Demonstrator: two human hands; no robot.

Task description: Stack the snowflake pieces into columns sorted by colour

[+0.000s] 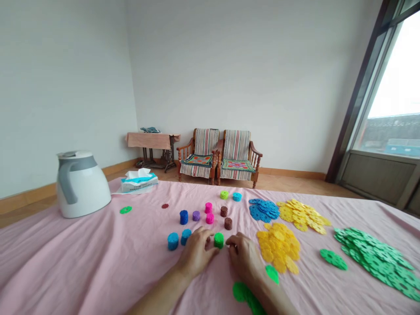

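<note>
A short bright-green stack of discs [218, 240] stands upright between my hands. My left hand [197, 247] is beside it on the left, thumb and forefinger apart, the thumb tip close to its base; whether they touch I cannot tell. My right hand [244, 253] is just right of the stack with its fingers curled in; anything inside is hidden. Loose bright-green discs [244, 292] lie partly under my right wrist. Two blue stacks [173, 241] stand left of my left hand. Farther back are pink stacks [210, 218], brown stacks [228, 223], a purple stack [196, 215] and a dark-blue stack [183, 217].
Piles of yellow discs [278, 247], blue discs [264, 210] and green discs [377, 258] spread over the right side of the pink cloth [131, 258]. At the left are a white jug [85, 188] and a tissue pack [139, 181]. Two chairs [236, 153] stand beyond the table.
</note>
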